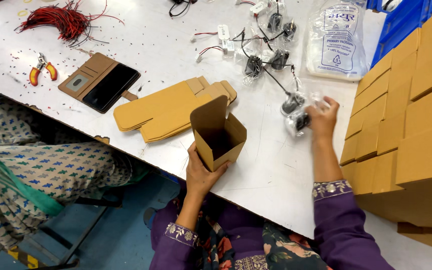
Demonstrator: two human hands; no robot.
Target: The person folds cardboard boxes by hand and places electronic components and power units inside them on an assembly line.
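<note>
The left hand (pixel 200 172) grips an open brown cardboard box (pixel 219 134) from below at the tabletop's (pixel 271 170) near edge, its long axis upright, mouth and raised flap pointing up and slightly away. The right hand's (pixel 322 117) fingers close on a clear-bagged black part (pixel 298 120) lying just right of the box.

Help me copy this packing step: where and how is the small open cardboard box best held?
Grip the small open cardboard box low on its near corner, from below, as the left hand does. Its mouth tilts up with the flap raised, so this leaves the opening clear.
</note>
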